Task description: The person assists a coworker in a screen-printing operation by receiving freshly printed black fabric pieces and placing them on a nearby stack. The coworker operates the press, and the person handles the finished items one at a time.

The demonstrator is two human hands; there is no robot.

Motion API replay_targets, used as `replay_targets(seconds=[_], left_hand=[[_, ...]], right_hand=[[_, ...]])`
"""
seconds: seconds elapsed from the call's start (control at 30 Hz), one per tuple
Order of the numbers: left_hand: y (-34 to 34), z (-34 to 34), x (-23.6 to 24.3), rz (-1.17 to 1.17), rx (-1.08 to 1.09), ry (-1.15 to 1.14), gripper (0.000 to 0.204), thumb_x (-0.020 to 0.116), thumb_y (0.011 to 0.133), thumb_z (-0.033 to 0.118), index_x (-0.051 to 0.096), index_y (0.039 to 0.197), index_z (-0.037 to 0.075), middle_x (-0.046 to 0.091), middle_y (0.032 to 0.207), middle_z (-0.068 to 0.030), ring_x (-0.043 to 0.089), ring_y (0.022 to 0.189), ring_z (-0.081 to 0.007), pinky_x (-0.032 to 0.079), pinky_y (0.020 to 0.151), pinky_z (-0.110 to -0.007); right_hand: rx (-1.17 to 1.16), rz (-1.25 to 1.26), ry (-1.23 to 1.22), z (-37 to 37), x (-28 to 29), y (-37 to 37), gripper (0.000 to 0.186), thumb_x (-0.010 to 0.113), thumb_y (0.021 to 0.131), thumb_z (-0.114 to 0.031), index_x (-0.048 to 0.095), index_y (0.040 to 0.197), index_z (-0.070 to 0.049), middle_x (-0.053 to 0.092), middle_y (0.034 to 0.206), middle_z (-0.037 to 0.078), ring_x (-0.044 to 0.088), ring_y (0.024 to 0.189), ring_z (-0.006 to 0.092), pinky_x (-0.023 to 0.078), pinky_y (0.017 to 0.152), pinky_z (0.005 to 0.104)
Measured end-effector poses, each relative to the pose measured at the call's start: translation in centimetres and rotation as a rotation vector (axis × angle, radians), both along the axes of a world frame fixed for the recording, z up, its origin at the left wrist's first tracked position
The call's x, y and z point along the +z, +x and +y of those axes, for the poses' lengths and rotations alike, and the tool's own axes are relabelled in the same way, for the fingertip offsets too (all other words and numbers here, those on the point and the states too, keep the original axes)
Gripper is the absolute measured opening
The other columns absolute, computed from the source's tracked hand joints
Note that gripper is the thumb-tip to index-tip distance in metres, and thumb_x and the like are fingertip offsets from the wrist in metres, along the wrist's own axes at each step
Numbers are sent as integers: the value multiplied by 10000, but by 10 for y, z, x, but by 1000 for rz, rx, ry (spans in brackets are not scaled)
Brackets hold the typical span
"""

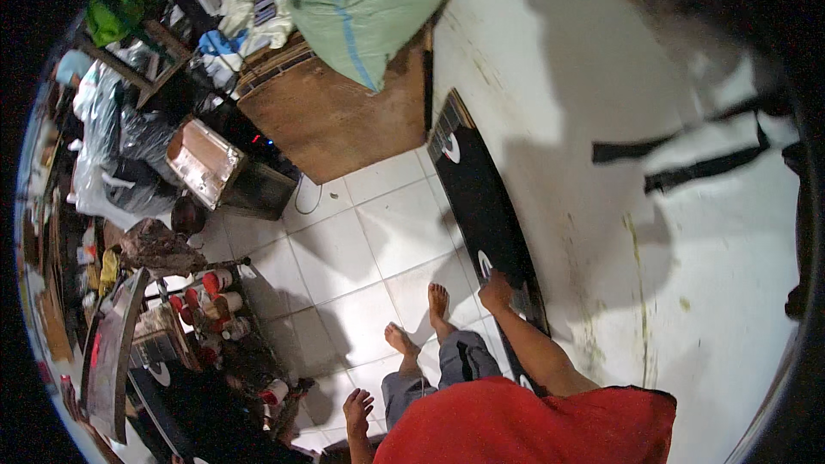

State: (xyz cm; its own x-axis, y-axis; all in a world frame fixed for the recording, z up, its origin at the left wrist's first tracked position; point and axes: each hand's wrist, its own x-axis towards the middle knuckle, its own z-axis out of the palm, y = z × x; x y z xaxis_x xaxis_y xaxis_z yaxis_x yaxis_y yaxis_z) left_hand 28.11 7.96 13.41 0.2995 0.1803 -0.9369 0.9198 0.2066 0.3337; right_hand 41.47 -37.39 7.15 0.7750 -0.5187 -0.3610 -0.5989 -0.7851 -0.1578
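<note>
A long black board [481, 198] with round white markings stands at a slant beside a large pale surface. My right hand [496, 290] is at its lower part, against a white marking, with fingers bent together; what they hold, if anything, is too small to make out. My left hand [358, 409] is lower in the view, left of my legs, with its fingers apart and nothing in them. My bare feet stand on white floor tiles [333, 258].
Paint cans [216, 283] crowd the lower left, near a metal box [206, 163] and plastic bags [112, 137]. A green sack [344, 9] rests on a brown panel [335, 129] at the top. Black strips [705, 172] lie across the pale surface [601, 249] at right.
</note>
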Motion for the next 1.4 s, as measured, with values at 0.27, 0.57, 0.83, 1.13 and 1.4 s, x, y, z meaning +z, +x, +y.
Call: replay_targets(seconds=[0.27,0.57,0.83,1.13,1.4], left_hand=[[-40,104,-35,42,-80,-34,450,564,826,224,433,1217,45,588,1007,-100,589,861,-218,452,716,-355],[-99,162,-28,99,-155,-59,436,536,825,272,458,1183,35,539,1104,-158,547,966,-283,410,822,-406],[-83,132,-40,-41,-125,-69,382,536,832,254,473,1151,53,568,1040,-118,576,889,-253,443,742,-389],[-129,84,-14,-81,-96,-38,371,523,829,200,474,1156,31,573,1015,-129,583,830,-245,460,696,-372],[-222,46,-41,-88,-330,62,402,559,810,201,494,1149,-7,577,1033,-178,588,841,-272,490,717,-383]], right_hand=[[-216,249,159,69,33,-136,388,558,668,-109,493,1033,2,527,1078,212,534,991,366,450,830,437],[-270,284,163,97,48,-186,414,601,676,-186,512,1032,7,555,1035,201,558,969,330,464,824,418],[-237,199,209,103,59,-201,304,548,664,-123,572,942,-2,583,996,212,559,967,355,455,824,415],[-165,192,272,63,55,-222,338,573,672,-183,578,949,11,584,988,219,572,954,339,472,808,414],[-103,246,288,20,28,-287,371,568,649,-189,602,945,31,579,1013,252,562,968,371,463,829,412]])
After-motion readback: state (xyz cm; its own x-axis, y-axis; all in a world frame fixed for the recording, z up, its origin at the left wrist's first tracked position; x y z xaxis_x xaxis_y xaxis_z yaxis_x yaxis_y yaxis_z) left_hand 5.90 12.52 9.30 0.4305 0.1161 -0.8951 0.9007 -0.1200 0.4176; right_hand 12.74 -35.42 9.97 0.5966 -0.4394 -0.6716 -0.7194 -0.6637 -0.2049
